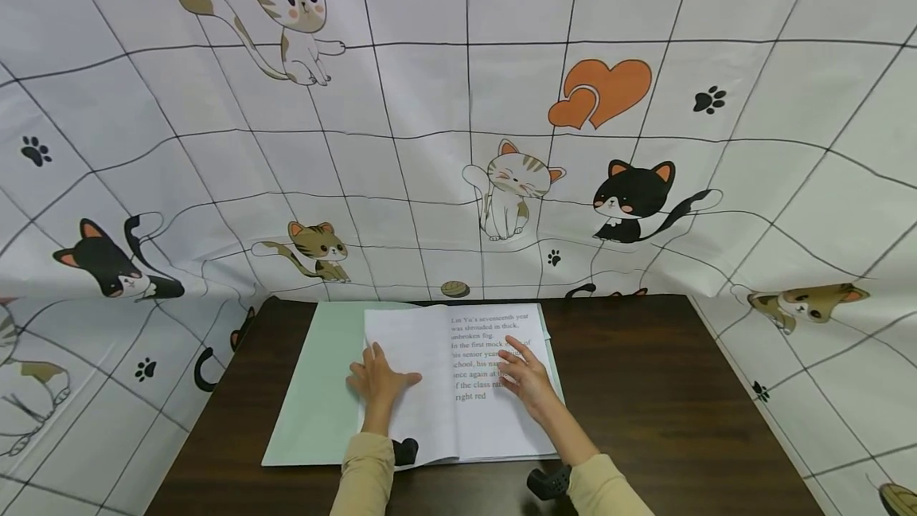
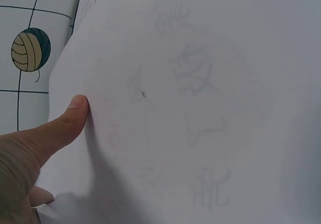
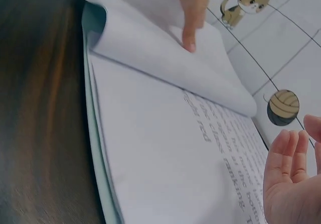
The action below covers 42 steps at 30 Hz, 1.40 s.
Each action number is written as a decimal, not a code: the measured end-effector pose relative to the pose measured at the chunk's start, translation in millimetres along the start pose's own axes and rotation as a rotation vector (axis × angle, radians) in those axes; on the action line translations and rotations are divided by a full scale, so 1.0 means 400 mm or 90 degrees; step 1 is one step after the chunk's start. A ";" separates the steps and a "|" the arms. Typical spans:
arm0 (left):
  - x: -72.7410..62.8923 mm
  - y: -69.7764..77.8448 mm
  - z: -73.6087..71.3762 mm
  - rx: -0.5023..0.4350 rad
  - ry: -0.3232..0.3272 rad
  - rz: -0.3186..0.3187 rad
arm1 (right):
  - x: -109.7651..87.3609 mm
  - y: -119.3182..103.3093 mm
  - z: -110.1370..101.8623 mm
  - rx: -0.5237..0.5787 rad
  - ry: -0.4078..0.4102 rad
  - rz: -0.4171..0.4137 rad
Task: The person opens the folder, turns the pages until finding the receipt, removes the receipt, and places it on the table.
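An open book lies on the table, its printed right page (image 1: 501,428) beside a blank left page (image 1: 423,436). A pale green cover (image 1: 308,396) shows out to the left. My left hand (image 1: 383,385) rests on the left page near its outer edge, fingers spread and thumb pointing toward the fold. In the left wrist view the thumb (image 2: 72,116) touches the paper, where faint characters show through. Over the right page's printed lines is my right hand (image 1: 528,379), fingers loosely bent, holding nothing. The left page bulges in a curve near the fold in the right wrist view.
A dark wooden table (image 1: 659,404) carries the book. Behind and beside it hangs a white gridded cloth (image 1: 415,166) printed with cats. Black devices sit at both wrists, one of them (image 1: 548,484) by the right sleeve.
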<state>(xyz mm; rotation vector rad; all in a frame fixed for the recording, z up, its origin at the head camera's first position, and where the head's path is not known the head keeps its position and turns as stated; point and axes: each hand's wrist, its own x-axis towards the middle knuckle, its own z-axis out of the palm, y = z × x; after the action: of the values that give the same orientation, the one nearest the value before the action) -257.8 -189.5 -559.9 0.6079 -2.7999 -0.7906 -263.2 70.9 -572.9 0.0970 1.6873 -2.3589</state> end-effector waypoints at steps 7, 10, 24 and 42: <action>0.005 -0.034 0.005 -0.034 -0.028 0.015 | 0.012 -0.009 -0.030 0.011 -0.012 -0.043; 0.007 -0.048 0.008 -0.040 -0.043 0.018 | 0.026 -0.017 -0.031 -0.012 0.034 -0.006; 0.032 -0.089 0.004 -0.018 -0.051 0.059 | 0.067 -0.043 -0.078 -0.017 0.137 0.018; 0.059 -0.096 0.001 -0.031 -0.085 0.043 | 0.109 -0.040 -0.115 -0.095 0.189 -0.027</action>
<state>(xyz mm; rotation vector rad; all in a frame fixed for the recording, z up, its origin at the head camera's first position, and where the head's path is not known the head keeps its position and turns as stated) -266.2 -229.1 -579.4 0.4663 -2.8931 -0.9152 -313.0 112.2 -581.5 0.4069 2.0122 -2.3311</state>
